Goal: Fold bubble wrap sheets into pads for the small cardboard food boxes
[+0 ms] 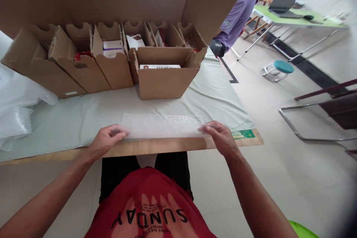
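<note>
A clear sheet of bubble wrap (161,125) lies flat on the table near its front edge. My left hand (106,142) pinches the sheet's left end with closed fingers. My right hand (220,137) grips the right end the same way. Just behind the sheet stands an open cardboard box (164,80) with a white carton (159,66) inside it.
A row of open cardboard boxes (83,59) holding small cartons lines the back of the grey-covered table (83,115). White plastic wrap (16,100) is piled at the left. Another person in a purple shirt (237,15) stands at right, near a stool (281,67) and a green desk (295,16) with a laptop.
</note>
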`<act>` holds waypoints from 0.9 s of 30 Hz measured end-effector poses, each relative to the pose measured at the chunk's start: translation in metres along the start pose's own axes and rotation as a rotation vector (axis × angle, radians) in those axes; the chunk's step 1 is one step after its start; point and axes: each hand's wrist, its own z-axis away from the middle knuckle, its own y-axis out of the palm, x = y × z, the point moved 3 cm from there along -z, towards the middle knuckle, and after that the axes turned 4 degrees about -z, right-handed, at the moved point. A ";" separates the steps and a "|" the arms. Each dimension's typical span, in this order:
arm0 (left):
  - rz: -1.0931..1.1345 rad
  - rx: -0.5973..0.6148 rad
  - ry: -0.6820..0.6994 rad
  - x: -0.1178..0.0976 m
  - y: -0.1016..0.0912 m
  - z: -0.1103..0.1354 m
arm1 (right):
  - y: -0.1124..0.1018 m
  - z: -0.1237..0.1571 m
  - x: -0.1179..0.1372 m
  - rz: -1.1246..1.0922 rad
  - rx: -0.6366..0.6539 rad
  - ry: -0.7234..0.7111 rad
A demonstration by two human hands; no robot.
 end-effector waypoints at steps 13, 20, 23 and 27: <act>-0.382 -0.289 -0.200 0.001 0.023 -0.021 | 0.018 0.010 -0.029 0.561 -0.306 -0.151; -0.821 -0.271 -0.259 -0.010 0.031 -0.028 | 0.020 0.011 -0.039 0.869 -0.414 -0.205; -0.831 -0.315 -0.268 -0.010 0.024 -0.026 | 0.019 0.011 -0.037 0.981 -0.396 -0.194; -0.839 -0.237 -0.311 -0.004 0.017 -0.027 | 0.018 0.007 -0.031 1.084 -0.344 -0.126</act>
